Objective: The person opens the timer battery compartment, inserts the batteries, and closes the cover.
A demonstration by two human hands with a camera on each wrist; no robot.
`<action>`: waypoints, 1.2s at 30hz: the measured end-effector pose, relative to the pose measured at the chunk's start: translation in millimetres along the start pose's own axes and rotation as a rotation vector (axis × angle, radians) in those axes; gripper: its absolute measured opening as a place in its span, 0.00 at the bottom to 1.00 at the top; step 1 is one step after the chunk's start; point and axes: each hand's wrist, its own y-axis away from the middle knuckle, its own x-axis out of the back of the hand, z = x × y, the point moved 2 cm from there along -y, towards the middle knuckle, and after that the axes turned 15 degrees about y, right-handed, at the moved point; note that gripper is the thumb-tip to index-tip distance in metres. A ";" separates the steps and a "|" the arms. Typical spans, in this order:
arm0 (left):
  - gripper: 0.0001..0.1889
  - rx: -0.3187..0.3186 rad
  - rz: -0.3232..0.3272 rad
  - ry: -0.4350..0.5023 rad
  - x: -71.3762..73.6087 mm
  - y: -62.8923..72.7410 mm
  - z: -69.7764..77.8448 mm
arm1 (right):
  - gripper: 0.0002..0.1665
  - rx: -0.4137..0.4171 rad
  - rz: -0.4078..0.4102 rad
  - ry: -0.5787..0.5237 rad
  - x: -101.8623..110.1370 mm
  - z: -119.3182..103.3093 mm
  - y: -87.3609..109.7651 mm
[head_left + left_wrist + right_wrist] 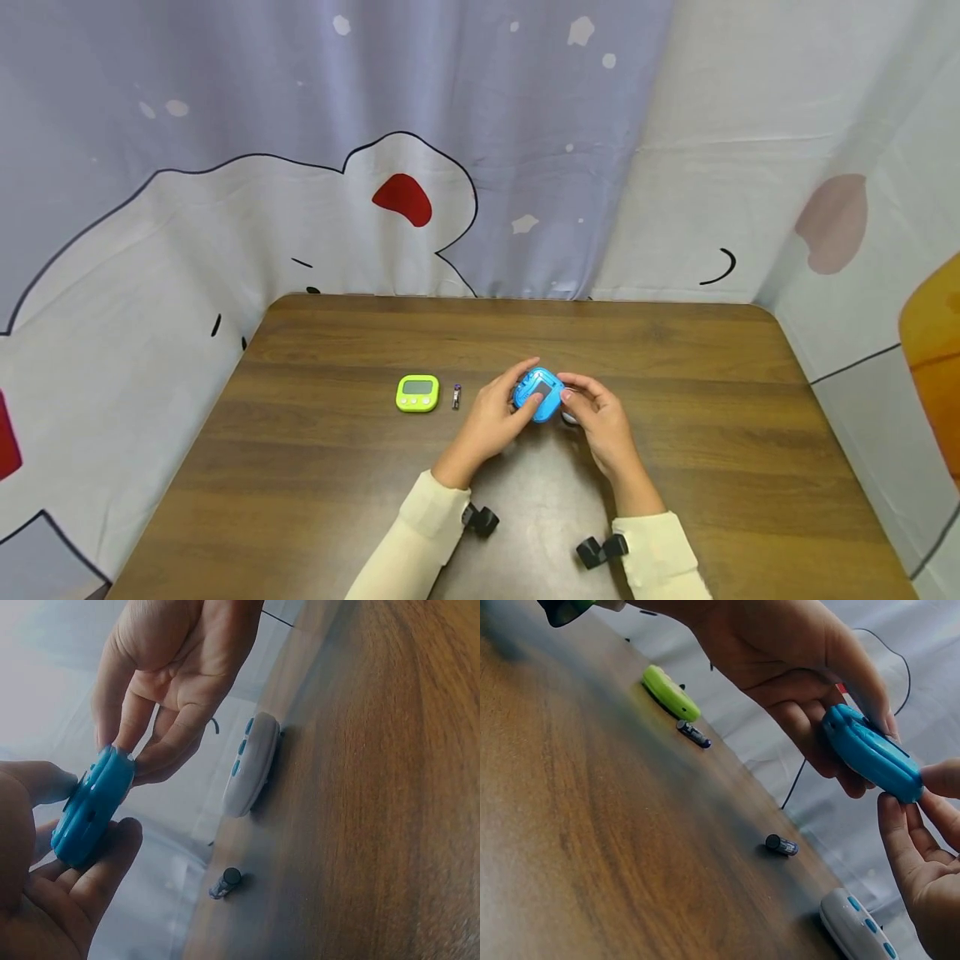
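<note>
A small blue timer (551, 403) is up off the table between both hands, with a darker patch on its upward face. My left hand (492, 419) grips it from the left, thumb on the face and fingers around the far side. At its right edge, my right hand (602, 423) pinches the casing between thumb and fingertips. Whether a small part sits under those fingertips cannot be made out. A white timer with blue buttons (251, 765) lies on the table below, mostly covered by the right hand in the head view. Near it is a small battery (781, 844).
Left of the hands, a green timer (417, 406) lies on the wooden table (337, 483), and another battery (456, 397) is beside it. A printed curtain (540, 150) hangs behind the table's far edge. Each wrist carries a black device (480, 520).
</note>
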 end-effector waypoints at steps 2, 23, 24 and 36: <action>0.27 0.000 -0.001 0.000 -0.1 -0.2 0.8 | 0.22 0.000 0.000 -0.002 -0.1 0.4 -0.1; 0.25 -0.053 0.007 0.019 -2.4 0.4 -3.3 | 0.22 -0.018 0.018 -0.025 -1.3 1.0 -0.1; 0.25 -0.053 0.009 0.027 -2.5 0.3 -3.5 | 0.22 -0.019 0.020 -0.023 -1.5 1.0 -0.1; 0.24 -0.003 0.032 0.221 -3.0 -1.2 -6.0 | 0.22 -0.025 0.035 -0.048 -3.8 -3.5 1.3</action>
